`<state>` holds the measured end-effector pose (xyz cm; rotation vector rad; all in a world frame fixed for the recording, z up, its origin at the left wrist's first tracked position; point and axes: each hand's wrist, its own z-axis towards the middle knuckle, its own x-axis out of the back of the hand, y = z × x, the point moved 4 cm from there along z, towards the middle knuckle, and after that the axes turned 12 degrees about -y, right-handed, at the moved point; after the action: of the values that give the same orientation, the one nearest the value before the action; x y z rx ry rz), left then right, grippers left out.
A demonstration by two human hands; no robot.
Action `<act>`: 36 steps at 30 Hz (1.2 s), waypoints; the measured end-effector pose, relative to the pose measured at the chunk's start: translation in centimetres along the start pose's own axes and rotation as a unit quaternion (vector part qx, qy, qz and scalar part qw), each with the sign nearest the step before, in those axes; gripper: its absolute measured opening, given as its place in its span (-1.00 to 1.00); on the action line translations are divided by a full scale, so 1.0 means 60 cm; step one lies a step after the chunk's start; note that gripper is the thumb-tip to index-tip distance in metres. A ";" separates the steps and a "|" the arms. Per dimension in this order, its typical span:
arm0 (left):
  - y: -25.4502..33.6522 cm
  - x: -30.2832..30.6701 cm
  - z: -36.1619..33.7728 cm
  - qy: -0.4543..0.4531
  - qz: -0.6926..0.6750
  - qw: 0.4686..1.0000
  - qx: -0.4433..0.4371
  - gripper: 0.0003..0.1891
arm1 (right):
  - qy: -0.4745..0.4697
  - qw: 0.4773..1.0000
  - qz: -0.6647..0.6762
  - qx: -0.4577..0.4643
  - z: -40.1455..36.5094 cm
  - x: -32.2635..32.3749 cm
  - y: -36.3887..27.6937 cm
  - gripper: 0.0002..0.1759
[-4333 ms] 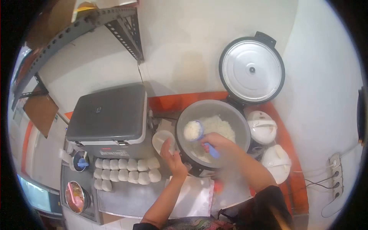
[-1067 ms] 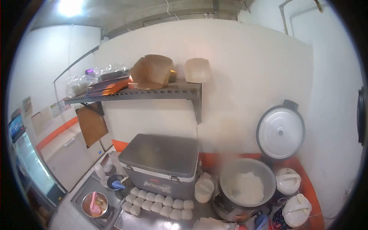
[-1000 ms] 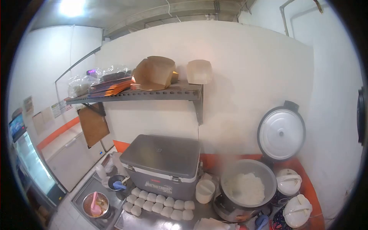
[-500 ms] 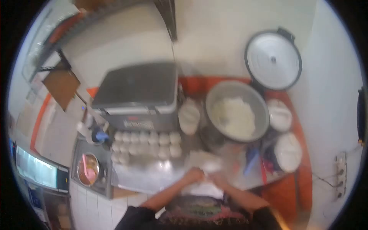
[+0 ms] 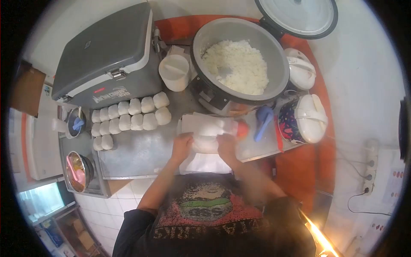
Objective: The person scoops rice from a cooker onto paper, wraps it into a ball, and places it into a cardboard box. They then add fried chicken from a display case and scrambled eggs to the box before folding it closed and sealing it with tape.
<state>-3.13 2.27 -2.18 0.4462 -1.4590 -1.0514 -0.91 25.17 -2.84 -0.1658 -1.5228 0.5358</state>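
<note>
Near the front edge of the metal table, my left hand (image 5: 183, 145) and my right hand (image 5: 227, 147) are closed on the two sides of a folded white wrapping paper (image 5: 204, 145). What the paper encloses, if anything, is hidden. Just beyond my fingers lie more sheets of white paper (image 5: 195, 121), and part of another sheet hangs close to my shirt. A red object (image 5: 242, 128), too blurred to name, sits right of the paper. Wrapped white bundles (image 5: 124, 122) stand in rows to the left.
Behind the paper, a large cooker (image 5: 280, 81) holds white rice (image 5: 239, 64). A grey cooler box (image 5: 102, 55) fills the back left, beside a white container (image 5: 174, 70). To the right are a blue scoop (image 5: 262, 122) and lidded pots (image 5: 310, 120). A steel bowl (image 5: 89, 171) sits far left.
My view has tilted down and come closer, and the picture is sharper. My hands have moved from close together to opposite sides of the white paper.
</note>
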 end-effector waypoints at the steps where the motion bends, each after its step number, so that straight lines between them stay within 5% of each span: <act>1: -0.011 -0.012 -0.003 -0.020 0.001 0.998 0.059 -0.88 | -0.027 0.999 0.008 -0.031 -0.001 -0.016 0.003 -0.86; 3: -0.024 -0.033 -0.012 -0.061 0.004 0.983 0.175 -0.88 | -0.130 0.986 -0.008 -0.105 0.008 -0.028 -0.002 -0.85; 4: -0.028 -0.041 -0.013 -0.044 0.010 0.985 0.166 -0.88 | -0.182 0.973 -0.016 -0.141 0.009 -0.035 -0.003 -0.82; 7: -0.033 -0.061 -0.015 -0.016 0.027 0.991 0.128 -0.90 | -0.036 0.985 0.118 -0.123 -0.004 -0.069 0.005 -0.85; 10: -0.014 -0.055 -0.011 -0.034 0.093 0.993 0.061 -0.87 | 0.008 0.992 0.065 -0.105 -0.007 -0.072 0.000 -0.84; 13: 0.000 -0.046 -0.013 -0.077 0.219 0.973 0.011 -0.81 | -0.059 0.994 0.053 -0.072 -0.017 -0.060 -0.004 -0.78; 19: 0.048 -0.014 -0.038 -0.173 0.246 0.954 -0.014 -0.69 | -0.011 0.999 0.004 0.053 -0.062 0.022 -0.042 -0.67; 22: 0.006 -0.028 -0.056 -0.189 0.253 0.948 -0.047 -0.69 | -0.063 0.997 0.026 0.038 -0.071 -0.014 0.000 -0.59; 25: -0.052 -0.042 -0.033 -0.247 0.249 0.935 -0.046 -0.69 | -0.223 0.973 0.047 -0.047 -0.049 -0.052 0.035 -0.58; 27: -0.073 -0.051 -0.006 -0.310 0.236 0.921 -0.011 -0.68 | -0.178 0.967 0.123 -0.135 -0.016 -0.043 0.036 -0.63; 30: -0.076 -0.063 0.026 -0.307 0.211 0.927 0.043 -0.81 | -0.115 0.973 0.102 -0.172 0.026 -0.068 0.034 -0.78; 32: -0.050 -0.063 0.039 -0.219 0.243 0.942 0.073 -0.89 | -0.122 0.978 0.021 -0.168 0.042 -0.082 0.037 -0.81; 34: -0.020 -0.053 0.045 -0.166 0.279 0.943 0.069 -0.94 | -0.177 0.966 -0.081 -0.169 0.058 -0.045 0.009 -0.77; 36: 0.002 -0.049 0.032 -0.153 0.319 0.935 0.037 -0.97 | -0.296 0.928 -0.022 -0.227 0.060 -0.082 0.039 -0.72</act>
<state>-4.28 5.30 -3.52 -0.1573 -1.7555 -0.5522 -4.76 24.30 -8.04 -0.3490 -2.2269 0.1862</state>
